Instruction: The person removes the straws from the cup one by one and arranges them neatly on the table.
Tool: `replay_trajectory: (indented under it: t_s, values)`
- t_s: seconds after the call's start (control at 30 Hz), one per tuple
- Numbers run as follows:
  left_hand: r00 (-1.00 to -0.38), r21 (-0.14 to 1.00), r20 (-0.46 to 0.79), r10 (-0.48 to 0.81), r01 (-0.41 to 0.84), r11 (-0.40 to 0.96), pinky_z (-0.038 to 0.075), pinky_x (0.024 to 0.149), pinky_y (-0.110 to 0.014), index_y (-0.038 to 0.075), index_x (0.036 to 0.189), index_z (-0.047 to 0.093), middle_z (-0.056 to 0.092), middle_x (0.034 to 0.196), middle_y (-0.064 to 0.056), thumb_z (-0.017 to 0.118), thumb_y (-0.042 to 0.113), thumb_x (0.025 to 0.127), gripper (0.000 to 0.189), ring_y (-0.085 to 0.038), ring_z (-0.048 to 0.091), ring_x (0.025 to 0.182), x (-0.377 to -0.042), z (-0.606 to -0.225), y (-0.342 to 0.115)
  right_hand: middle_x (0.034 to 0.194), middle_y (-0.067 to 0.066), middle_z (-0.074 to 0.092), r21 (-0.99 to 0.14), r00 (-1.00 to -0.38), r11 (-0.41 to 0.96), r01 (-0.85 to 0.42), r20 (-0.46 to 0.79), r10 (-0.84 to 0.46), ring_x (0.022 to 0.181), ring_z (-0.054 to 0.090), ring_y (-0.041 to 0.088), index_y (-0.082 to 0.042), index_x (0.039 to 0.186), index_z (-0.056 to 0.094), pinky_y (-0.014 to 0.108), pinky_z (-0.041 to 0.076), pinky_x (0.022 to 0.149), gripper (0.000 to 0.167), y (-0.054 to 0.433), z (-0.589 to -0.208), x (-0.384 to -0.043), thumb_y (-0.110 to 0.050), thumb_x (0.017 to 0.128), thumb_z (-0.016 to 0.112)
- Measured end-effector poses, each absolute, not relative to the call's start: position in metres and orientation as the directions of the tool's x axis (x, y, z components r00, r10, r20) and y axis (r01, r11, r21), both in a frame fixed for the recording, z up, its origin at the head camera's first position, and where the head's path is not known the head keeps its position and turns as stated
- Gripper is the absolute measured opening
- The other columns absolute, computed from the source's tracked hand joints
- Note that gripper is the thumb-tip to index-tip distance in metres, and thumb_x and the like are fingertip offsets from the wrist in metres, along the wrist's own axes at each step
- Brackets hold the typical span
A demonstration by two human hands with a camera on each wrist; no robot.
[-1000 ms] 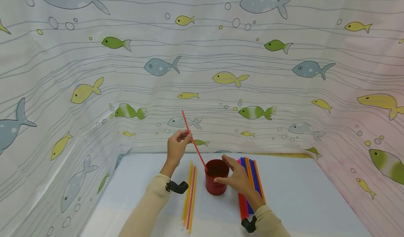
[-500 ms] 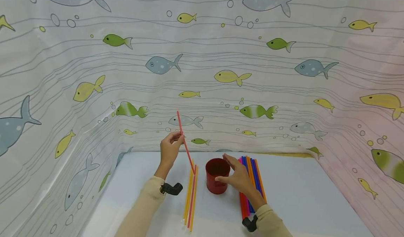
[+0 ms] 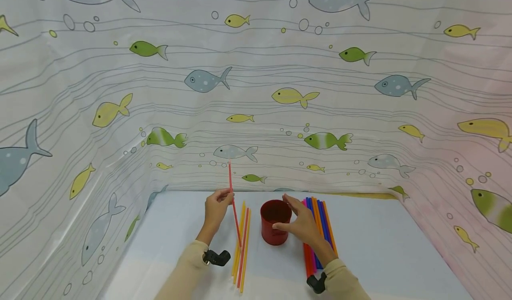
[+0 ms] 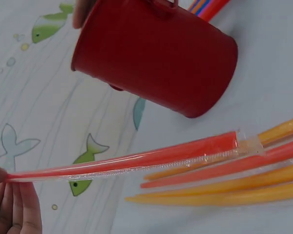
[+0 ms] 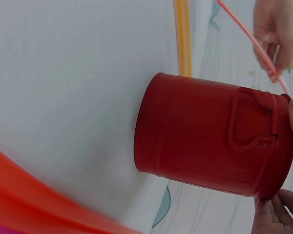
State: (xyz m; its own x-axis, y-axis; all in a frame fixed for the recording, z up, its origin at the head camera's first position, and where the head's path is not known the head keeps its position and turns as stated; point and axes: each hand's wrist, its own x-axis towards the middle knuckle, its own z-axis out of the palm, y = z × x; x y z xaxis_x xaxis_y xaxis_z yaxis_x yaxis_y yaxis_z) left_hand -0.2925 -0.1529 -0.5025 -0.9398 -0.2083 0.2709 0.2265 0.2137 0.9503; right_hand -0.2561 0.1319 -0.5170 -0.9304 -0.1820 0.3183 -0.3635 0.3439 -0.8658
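Observation:
My left hand [image 3: 216, 208] pinches a thin red straw [image 4: 151, 157] sealed in a clear plastic sleeve. The straw slants downward, and its lower end overlaps a small row of orange and red straws [image 3: 243, 264] in the head view. To the right of that row stands a red metal pail [image 3: 271, 232], upright, with a small side handle visible in the right wrist view. My right hand [image 3: 302, 225] holds the pail near its rim, thumb on the near side and fingers around the far side. The pail's inside looks dark.
A bundle of thicker sticks [image 3: 325, 224] in red, pink, blue and orange lies right of the pail, partly beneath my right forearm. Behind the white table [image 3: 380, 238] rises a fish-print curtain [image 3: 256, 69], which also lines both sides.
My left hand has carried the red straw leftward from the pail's rim and lowered it over the row of straws. My right hand stays on the pail.

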Motion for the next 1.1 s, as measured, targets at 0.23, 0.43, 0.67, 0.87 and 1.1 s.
replay_trajectory:
  t_s: [0.23, 0.43, 0.67, 0.87, 1.1]
  values:
    - [-0.975, 0.972, 0.135, -0.174, 0.095, 0.217, 0.06, 0.078, -0.037, 0.003, 0.11, 0.072, 0.07, 0.102, -0.019, 0.071, 0.02, 0.091, 0.025, -0.026, 0.07, 0.083, -0.282, -0.529, -0.158, 0.14, -0.007, 0.052, -0.856, -0.927, 0.357, -0.374, 0.33, -0.18, 0.131, 0.047, 0.019, -0.017, 0.145, 0.047, 0.049, 0.042, 0.105, 0.095, 0.131, -0.519, -0.256, -0.038, 0.064, 0.092]
    - [-0.983, 0.965, 0.097, -0.155, 0.055, 0.256, 0.06, 0.075, -0.033, -0.004, 0.112, 0.069, 0.071, 0.097, -0.015, 0.068, 0.016, 0.093, 0.028, -0.024, 0.069, 0.084, -0.275, -0.548, -0.163, 0.141, -0.001, 0.052, -0.861, -0.929, 0.35, -0.368, 0.323, -0.183, 0.131, 0.047, 0.02, -0.015, 0.145, 0.047, 0.05, 0.041, 0.106, 0.096, 0.131, -0.519, -0.256, -0.04, 0.063, 0.091]
    - [-0.986, 0.961, 0.044, -0.16, -0.002, 0.277, 0.059, 0.069, -0.026, -0.002, 0.11, 0.07, 0.071, 0.093, -0.008, 0.068, 0.016, 0.093, 0.025, -0.018, 0.067, 0.081, -0.273, -0.563, -0.167, 0.139, -0.005, 0.053, -0.855, -0.932, 0.373, -0.36, 0.318, -0.173, 0.131, 0.047, 0.018, -0.015, 0.145, 0.048, 0.051, 0.041, 0.106, 0.096, 0.132, -0.518, -0.257, -0.042, 0.063, 0.091]
    - [-0.99, 0.944, 0.052, -0.132, 0.006, 0.329, 0.058, 0.067, -0.026, -0.002, 0.107, 0.072, 0.071, 0.089, -0.007, 0.07, 0.014, 0.091, 0.023, -0.016, 0.067, 0.079, -0.271, -0.568, -0.166, 0.141, 0.005, 0.052, -0.854, -0.929, 0.37, -0.367, 0.319, -0.185, 0.132, 0.046, 0.022, -0.014, 0.146, 0.047, 0.054, 0.041, 0.104, 0.098, 0.132, -0.515, -0.257, -0.044, 0.064, 0.091]
    - [-0.99, 0.908, 0.098, -0.101, 0.048, 0.416, 0.056, 0.06, -0.024, -0.003, 0.103, 0.072, 0.072, 0.086, -0.007, 0.071, 0.012, 0.089, 0.02, -0.013, 0.066, 0.07, -0.267, -0.575, -0.167, 0.141, -0.005, 0.052, -0.859, -0.934, 0.37, -0.354, 0.301, -0.193, 0.133, 0.044, 0.018, -0.021, 0.145, 0.047, 0.047, 0.041, 0.106, 0.095, 0.133, -0.517, -0.256, -0.043, 0.064, 0.091]
